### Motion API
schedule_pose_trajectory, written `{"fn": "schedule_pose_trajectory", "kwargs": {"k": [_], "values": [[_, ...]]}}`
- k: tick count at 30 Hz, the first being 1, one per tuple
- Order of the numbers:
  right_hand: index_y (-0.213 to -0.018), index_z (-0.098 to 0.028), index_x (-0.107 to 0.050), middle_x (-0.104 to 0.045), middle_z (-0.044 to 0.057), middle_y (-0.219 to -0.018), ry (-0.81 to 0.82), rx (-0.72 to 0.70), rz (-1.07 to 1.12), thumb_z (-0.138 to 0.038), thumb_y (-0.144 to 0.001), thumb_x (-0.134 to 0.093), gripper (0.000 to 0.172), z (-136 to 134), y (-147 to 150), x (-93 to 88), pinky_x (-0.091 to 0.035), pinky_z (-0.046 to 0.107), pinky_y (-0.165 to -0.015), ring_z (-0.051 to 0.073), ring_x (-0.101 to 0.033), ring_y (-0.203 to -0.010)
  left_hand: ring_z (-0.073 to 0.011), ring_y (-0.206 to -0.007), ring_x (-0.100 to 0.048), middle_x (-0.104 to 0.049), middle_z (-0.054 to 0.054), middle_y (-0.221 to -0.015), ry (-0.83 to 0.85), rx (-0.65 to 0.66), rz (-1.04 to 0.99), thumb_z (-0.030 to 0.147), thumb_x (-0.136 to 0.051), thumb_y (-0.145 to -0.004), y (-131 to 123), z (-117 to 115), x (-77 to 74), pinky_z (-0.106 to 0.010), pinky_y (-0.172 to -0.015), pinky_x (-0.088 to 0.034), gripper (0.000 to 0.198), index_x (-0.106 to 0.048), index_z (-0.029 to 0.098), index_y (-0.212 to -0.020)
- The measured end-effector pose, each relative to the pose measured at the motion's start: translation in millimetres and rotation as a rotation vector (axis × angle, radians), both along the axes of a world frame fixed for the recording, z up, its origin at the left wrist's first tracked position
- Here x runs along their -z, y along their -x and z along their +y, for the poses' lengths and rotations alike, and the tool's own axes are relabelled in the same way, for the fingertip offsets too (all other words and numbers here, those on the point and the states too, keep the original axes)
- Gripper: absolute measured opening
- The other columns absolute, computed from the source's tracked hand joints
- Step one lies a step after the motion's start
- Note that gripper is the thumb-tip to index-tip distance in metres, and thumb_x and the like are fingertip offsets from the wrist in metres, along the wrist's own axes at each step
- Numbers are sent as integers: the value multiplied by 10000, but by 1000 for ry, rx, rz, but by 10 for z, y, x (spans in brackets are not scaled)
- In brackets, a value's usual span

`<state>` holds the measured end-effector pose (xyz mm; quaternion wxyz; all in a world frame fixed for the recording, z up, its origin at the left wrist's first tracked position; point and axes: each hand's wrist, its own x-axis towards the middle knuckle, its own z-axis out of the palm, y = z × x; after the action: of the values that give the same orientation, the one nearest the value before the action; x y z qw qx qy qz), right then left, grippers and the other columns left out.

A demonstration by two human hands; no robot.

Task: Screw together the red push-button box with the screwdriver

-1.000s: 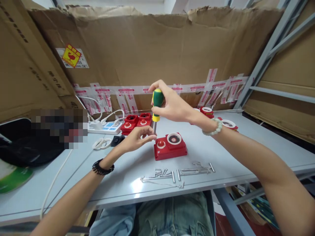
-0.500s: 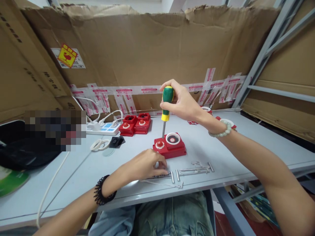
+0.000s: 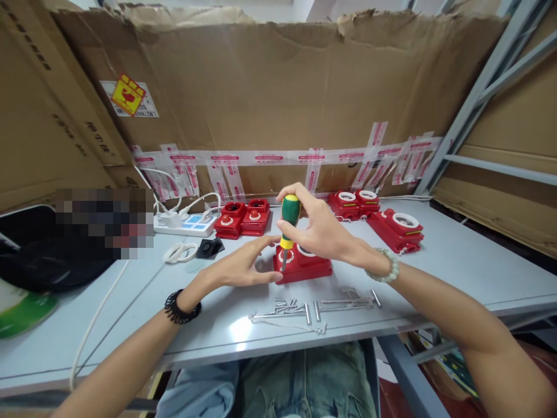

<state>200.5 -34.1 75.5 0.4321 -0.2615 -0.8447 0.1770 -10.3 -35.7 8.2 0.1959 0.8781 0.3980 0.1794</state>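
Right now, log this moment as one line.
right hand: grips screwdriver, near upright, tip on red box | left hand: open, fingertips at box's left edge | screws: loose on table

Bare table (image 3: 456, 273) right of red box (image 3: 310, 269) — screws (image 3: 300, 307) block its front.

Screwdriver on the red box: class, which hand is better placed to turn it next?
Probably the right. The right hand grips the screwdriver handle, upright with its tip on the red box; the left hand rests open at the box's side.
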Motion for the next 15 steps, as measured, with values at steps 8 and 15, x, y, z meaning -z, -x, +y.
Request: {"fn": "schedule_pose_trajectory", "kwargs": {"k": [8, 15], "values": [[-1046, -185, -454, -493, -53, -733, 8, 39, -2, -219, -799, -551, 268, -2, 5, 23, -384, 231, -576, 81, -456, -603, -241, -945, -619, -634, -102, -1201, 69, 47, -46, 524, -653, -808, -75, 35, 68, -373, -792, -525, 623, -491, 203, -1317], [-1044, -178, -454, -510, -43, -746, 16, 93, -20, -221, -794, -564, 276, -1, -11, -3, -392, 238, -586, 93, -491, -624, -241, -955, -623, -628, -111, -1244, 55, 25, -57, 483, -682, -789, -73, 46, 81, -354, -774, -521, 649, -486, 212, -1345]]}}
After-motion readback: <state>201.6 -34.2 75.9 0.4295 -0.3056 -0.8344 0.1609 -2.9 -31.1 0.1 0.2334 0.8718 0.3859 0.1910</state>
